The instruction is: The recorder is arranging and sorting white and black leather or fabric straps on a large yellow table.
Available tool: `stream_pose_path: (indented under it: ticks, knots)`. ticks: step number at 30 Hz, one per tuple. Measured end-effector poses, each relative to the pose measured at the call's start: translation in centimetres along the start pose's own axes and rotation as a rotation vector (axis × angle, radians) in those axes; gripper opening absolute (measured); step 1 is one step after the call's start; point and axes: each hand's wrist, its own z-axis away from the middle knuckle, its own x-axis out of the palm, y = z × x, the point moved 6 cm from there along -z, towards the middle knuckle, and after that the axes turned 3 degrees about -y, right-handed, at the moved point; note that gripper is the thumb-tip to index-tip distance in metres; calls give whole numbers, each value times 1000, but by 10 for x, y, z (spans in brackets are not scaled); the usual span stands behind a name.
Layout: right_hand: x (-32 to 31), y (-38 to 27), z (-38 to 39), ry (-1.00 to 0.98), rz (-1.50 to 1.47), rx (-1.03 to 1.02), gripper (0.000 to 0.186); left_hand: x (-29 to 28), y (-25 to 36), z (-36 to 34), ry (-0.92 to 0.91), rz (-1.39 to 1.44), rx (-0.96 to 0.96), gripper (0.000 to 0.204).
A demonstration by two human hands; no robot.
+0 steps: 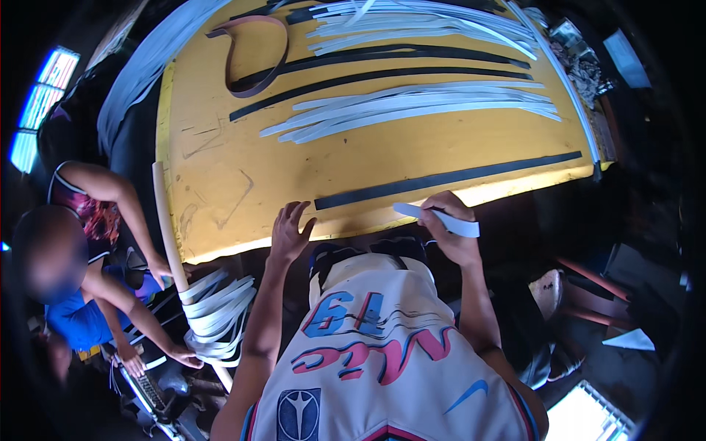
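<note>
A yellow-topped table [257,165] stands before me, and a single black strip [448,178] lies along its near edge. My right hand [450,228] is closed round a short, flat white strip [462,225], just below the table's front edge. One pointed end of this strip sticks out to the left of my fingers, the other to the right. At the front edge, near the black strip's left end, my left hand [294,229] holds nothing, its fingers apart.
White strips [412,106] lie in a bundle mid-table, with long black strips [382,73] and a curled brown strap [284,48] beyond. More white strips [412,26] lie farther back. At left, another person's hands [184,356] are near white strips [217,316] wound round a pole [165,228].
</note>
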Motion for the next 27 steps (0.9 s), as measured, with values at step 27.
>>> stream_pose_path:
  ticks: [27]
  knots:
    - [166,125,-51,-222,19,352,22,13,-45,-17,79,168,162,37]
